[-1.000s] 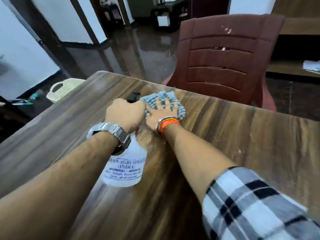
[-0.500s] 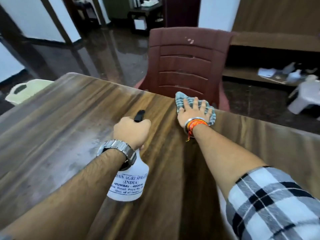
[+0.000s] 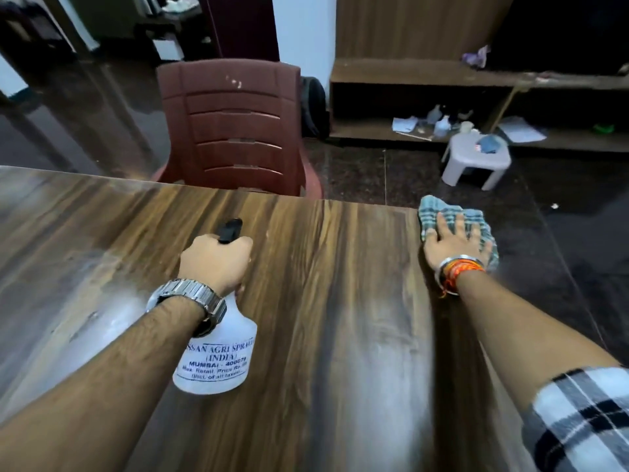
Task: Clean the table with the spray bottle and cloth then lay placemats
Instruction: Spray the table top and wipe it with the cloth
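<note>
My left hand (image 3: 215,260) is closed around the neck of a white spray bottle (image 3: 218,356) with a black nozzle, held just above the wooden table (image 3: 340,301). My right hand (image 3: 452,243) lies flat with fingers spread on a blue checked cloth (image 3: 476,221), pressing it down at the table's far right corner. Part of the cloth hangs past the table edge. No placemats are in view.
A dark red plastic chair (image 3: 235,127) stands against the table's far edge. Beyond the right corner are a dark floor, a small white stool (image 3: 476,161), and a low wooden shelf (image 3: 425,131) with scattered items. A damp sheen covers the table's left side.
My right hand has swept the cloth rightward along the far edge, from the table's middle to its right corner. The left hand has kept hold of the bottle.
</note>
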